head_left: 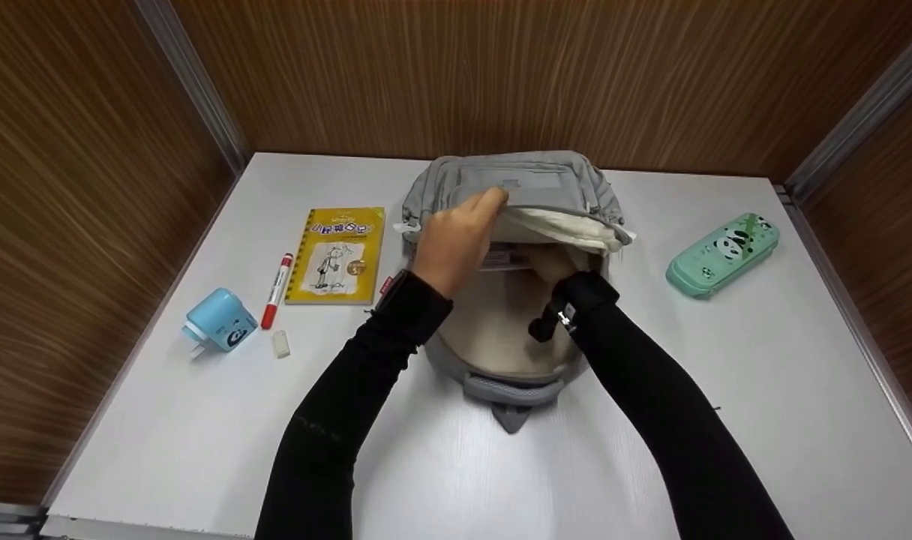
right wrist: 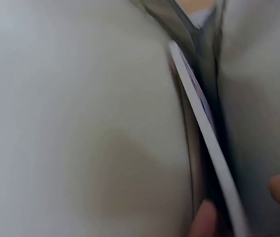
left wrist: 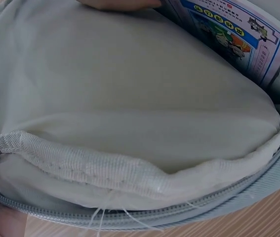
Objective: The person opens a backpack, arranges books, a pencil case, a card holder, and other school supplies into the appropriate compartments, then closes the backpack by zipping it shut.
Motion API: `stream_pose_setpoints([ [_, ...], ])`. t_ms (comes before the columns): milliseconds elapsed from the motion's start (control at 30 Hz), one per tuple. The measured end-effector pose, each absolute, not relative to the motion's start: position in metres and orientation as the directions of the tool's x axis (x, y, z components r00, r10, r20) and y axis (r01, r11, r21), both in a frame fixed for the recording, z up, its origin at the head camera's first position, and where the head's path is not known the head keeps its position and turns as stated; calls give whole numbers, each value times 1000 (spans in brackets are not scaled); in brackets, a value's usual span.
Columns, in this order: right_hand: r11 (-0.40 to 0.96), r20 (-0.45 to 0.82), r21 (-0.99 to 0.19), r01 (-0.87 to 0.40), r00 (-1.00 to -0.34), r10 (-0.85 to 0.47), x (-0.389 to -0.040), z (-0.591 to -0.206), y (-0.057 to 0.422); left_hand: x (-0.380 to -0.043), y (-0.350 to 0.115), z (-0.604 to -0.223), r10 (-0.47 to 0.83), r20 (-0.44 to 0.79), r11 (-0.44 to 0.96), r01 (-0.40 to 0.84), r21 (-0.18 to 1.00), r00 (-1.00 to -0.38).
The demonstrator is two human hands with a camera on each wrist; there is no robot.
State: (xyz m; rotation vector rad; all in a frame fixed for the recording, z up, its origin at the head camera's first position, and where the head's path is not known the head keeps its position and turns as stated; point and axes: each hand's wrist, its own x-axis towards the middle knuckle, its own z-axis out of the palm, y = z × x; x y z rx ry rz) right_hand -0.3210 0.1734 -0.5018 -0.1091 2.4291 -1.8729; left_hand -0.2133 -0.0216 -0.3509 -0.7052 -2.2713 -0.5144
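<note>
The left hand (head_left: 456,236) pinches the soft bag (head_left: 493,322) by its rim while the right hand (head_left: 552,262), fingers apart, straddles the book (right wrist: 204,126), likely light, bendy and best pinched across its covers.

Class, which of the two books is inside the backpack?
The blue-bordered book, tucked in the grey backpack; the yellow, spiral-edged book lies outside on the white table.

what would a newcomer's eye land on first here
Most likely the open grey backpack mid-table, its edge held up by the left hand while the right hand reaches inside. Next, probably the bright yellow book left of the backpack, then the green panda case to its right.
</note>
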Motion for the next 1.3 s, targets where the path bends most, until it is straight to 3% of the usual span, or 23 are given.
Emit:
stream_pose_setpoints([
  [67, 276, -83, -960, 50, -990, -111, -274, -445, 162, -214, -22, -351, 332, 725, 779, 609, 149, -603],
  [133, 330, -139, -939, 98, -985, -102, -251, -421, 158, -213, -22, -352, 327, 730, 784, 604, 145, -600],
  [233, 301, -258, -930, 212, -958, -123, -230, -405, 163, -214, -21, -352, 324, 733, 787, 600, 143, -599],
  [333, 310, -256, -930, 198, -953, -159, -220, -412, 178, -214, -21, -353, 329, 732, 785, 604, 140, -597],
  [667, 393, -119, -920, 8, -958, -261, -184, -402, 235, -212, -22, -360, 328, 749, 767, 625, 144, -576],
  [867, 473, 115, -852, -225, -961, -251, -175, -370, 246, -205, -23, -369, 316, 750, 760, 628, 166, -581],
  [1067, 612, 338, -670, -420, -907, -253, -177, -348, 235, -200, -21, -379, 314, 786, 765, 632, 123, -533],
  [1300, 678, 308, -518, -522, -853, -421, -182, -359, 209, -195, -27, -390, 341, 791, 744, 660, 103, -508],
])
